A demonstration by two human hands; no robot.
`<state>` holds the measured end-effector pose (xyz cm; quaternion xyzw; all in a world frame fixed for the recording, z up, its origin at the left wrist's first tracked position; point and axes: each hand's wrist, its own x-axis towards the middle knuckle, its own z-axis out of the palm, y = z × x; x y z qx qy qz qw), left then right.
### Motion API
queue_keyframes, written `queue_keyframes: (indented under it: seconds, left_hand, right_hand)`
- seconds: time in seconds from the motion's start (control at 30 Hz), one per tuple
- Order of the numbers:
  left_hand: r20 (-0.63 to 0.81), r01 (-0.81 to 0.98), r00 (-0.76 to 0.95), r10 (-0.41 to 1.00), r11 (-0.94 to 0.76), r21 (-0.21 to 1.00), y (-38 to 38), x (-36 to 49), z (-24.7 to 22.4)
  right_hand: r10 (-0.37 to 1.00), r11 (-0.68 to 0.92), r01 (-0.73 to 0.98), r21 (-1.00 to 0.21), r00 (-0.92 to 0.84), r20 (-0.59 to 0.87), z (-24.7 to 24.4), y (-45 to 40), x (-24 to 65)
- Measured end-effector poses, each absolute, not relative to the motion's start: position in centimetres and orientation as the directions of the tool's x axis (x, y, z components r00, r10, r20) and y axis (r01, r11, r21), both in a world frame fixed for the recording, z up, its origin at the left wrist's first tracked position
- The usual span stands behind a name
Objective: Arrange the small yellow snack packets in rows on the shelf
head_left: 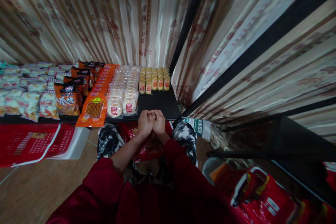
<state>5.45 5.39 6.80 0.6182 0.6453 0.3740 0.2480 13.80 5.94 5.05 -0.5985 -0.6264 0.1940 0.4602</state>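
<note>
My left hand (145, 123) and my right hand (159, 122) meet at the front edge of a black shelf (160, 105). Both are closed, fingers curled in and pressed together; whatever may be between them is hidden. Just beyond stand small yellow packaged snacks (154, 80) in rows. Left of my hands lie round pale wrapped cakes (123, 92) in stacked columns. Beside those is a long orange snack packet (94, 101), jutting over the shelf edge.
Orange-and-black bags (68, 99) and white snack bags (28, 94) fill the shelf's left side. A red basket (39, 145) with a white handle is below left, another red basket (147, 148) between my knees. Red packets (265, 196) lie lower right. Printed, pleated sheeting (118, 17) hangs behind.
</note>
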Motion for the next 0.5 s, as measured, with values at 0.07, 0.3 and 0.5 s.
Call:
queue_keyframes:
  seconds: [0.07, 0.3, 0.5]
  left_hand:
    - [0.162, 0.620, -0.083, 0.983, -0.076, 0.781, 4.5, 5.3, 6.3]
    - [0.086, 0.670, -0.007, 0.996, -0.059, 0.740, 1.9, 5.0, 3.4]
    - [-0.131, 0.716, 0.019, 0.991, 0.078, 0.694, 0.7, 5.0, 0.3]
  right_hand:
    - [0.918, 0.235, 0.558, -0.796, 0.141, 0.370, 4.6, 5.0, 13.8]
    - [0.937, 0.225, 0.580, -0.783, 0.090, 0.337, 1.0, 2.1, 14.2]
    - [0.993, 0.071, 0.702, -0.709, 0.015, 0.114, -3.0, 1.1, 14.8]
